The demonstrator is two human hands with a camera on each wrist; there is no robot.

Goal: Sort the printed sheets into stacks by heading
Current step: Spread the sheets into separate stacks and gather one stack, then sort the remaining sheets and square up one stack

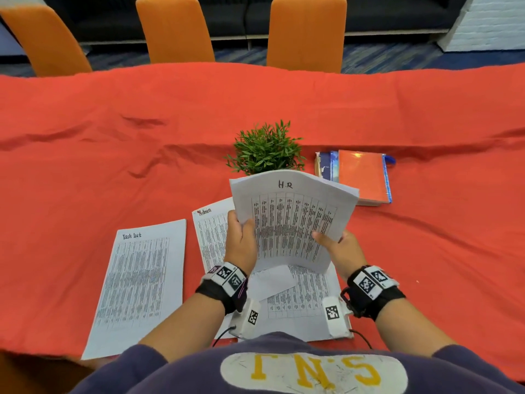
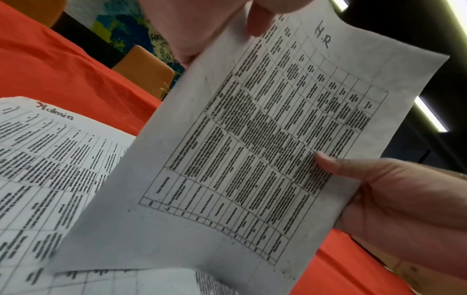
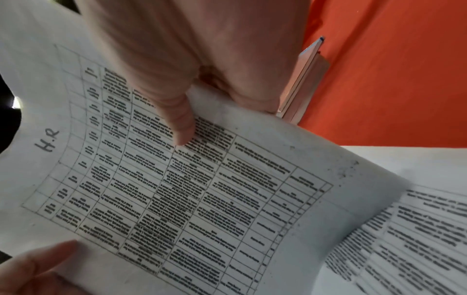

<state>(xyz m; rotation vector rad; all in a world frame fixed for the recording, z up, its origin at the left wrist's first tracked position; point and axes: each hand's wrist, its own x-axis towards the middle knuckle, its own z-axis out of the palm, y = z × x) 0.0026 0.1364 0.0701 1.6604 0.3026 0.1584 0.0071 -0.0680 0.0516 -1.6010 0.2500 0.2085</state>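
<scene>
Tablecloth (image 1: 113, 137): plain red-orange, filling mid frame.
Chairs (image 1: 174, 29), top of frame: orange.
Plant (image 1: 265, 149), centre: green leaves.
Books (image 1: 363, 176), right of centre: red-orange cover, blue edges.
H.R sheet (image 1: 292, 220), centre: white, black handwritten heading, black-ruled grid of dense black print.
Admin sheet (image 1: 211, 231) and Task list sheet (image 1: 142, 280), lower left: same white and black grid; a red mark before "Admin".
Wrist bands (image 1: 224, 285): black, with black-and-white square markers.
Sweatshirt (image 1: 284, 371), bottom: navy, white patch, yellow letters.
</scene>
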